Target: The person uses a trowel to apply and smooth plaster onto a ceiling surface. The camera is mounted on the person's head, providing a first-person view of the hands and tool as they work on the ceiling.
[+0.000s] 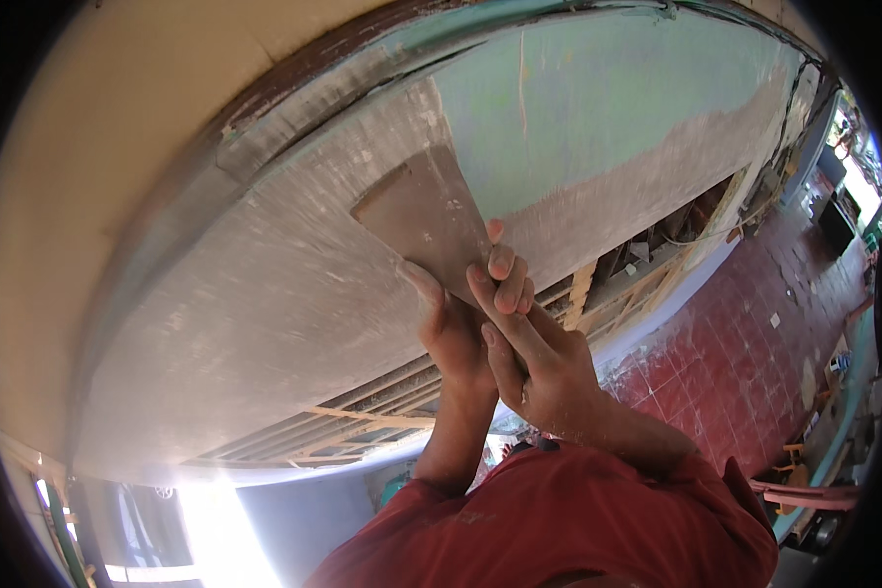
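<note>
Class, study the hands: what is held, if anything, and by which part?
A flat, tapering tool: the left hand and right hand hold its narrower lower end.

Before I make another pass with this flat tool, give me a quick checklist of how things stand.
1. Left hand gripping the flat tool: ok, thumb along its left edge.
2. Right hand in place: ok, closed at the tool's narrow end beside the left.
3. Tool's wide edge flush with the panel: cannot tell, contact isn't clear from this angle.
4. Panel evenly coloured: not ok, a green area sits beside the grey.
5. Panel unbroken alongside: not ok, wooden slats show in an opening.
6. Red tiled floor free of bits: not ok, pale scraps lie on it.
</note>
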Demonstrator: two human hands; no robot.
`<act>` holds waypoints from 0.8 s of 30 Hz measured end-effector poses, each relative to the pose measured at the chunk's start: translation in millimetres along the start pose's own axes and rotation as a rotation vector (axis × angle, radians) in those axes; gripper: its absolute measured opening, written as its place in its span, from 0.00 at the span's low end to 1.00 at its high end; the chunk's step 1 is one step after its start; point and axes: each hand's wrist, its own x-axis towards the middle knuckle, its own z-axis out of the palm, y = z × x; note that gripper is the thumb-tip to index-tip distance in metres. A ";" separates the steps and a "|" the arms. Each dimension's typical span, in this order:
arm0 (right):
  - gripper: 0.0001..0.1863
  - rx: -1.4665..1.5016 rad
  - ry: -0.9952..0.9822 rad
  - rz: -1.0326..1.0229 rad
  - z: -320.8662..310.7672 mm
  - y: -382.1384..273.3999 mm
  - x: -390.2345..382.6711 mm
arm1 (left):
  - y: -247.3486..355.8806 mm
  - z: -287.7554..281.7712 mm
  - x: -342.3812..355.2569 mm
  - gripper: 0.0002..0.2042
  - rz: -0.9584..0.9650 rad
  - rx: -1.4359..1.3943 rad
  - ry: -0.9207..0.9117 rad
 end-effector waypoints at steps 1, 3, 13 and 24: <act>0.26 -0.016 -0.045 0.042 -3.3 -4.7 -1.8 | 0.2 -3.6 -4.0 0.40 -0.012 0.005 -0.002; 0.25 -0.054 -0.127 0.121 -10.6 -13.8 -11.3 | -0.9 -16.8 -15.2 0.40 -0.039 0.015 -0.015; 0.26 0.049 -0.161 0.104 -37.8 -30.1 37.8 | -1.5 39.5 20.7 0.37 -0.013 0.079 -0.034; 0.26 0.004 -0.149 0.067 -37.1 -24.5 36.4 | -1.4 33.8 25.3 0.36 -0.012 0.068 -0.097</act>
